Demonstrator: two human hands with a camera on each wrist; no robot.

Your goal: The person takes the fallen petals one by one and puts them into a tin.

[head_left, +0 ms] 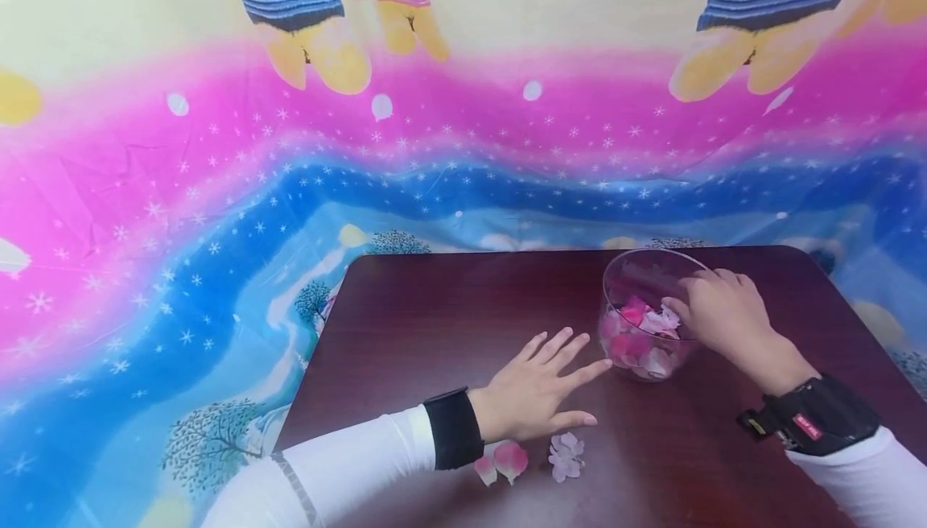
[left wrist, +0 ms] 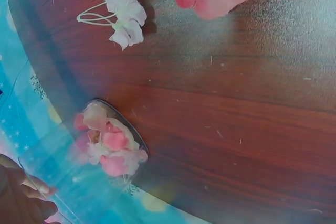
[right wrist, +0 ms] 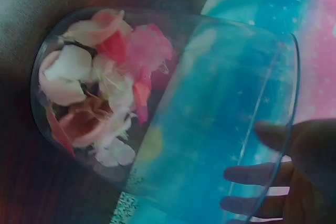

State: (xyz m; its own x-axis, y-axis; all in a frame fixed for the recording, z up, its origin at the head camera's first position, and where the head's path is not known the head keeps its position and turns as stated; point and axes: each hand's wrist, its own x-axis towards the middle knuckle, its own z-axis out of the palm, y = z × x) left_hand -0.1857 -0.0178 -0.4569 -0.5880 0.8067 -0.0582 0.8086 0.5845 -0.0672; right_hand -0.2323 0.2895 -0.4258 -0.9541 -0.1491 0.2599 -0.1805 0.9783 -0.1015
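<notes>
A clear glass vase (head_left: 615, 278) stands on the table with pink and white petals (head_left: 633, 347) gathered in its lower part. My right hand (head_left: 727, 311) is at the vase's mouth. In the right wrist view its thumb and straight fingers (right wrist: 257, 174) show through the glass past the rim, apart and with nothing visible between them. Palm down, my left hand (head_left: 525, 391) spreads its fingers low over the table, the fingertips close to the vase; contact cannot be made out. Near the left wrist lie pink petals (head_left: 510, 459) and a pale blossom cluster (left wrist: 126, 11) with thin stems.
The dark wooden table (head_left: 434, 311) has rounded corners, and its far edge runs just behind the vase. A colourful printed cloth (head_left: 463, 134) hangs beyond it. Tiny pale scraps are scattered on the tabletop in the left wrist view.
</notes>
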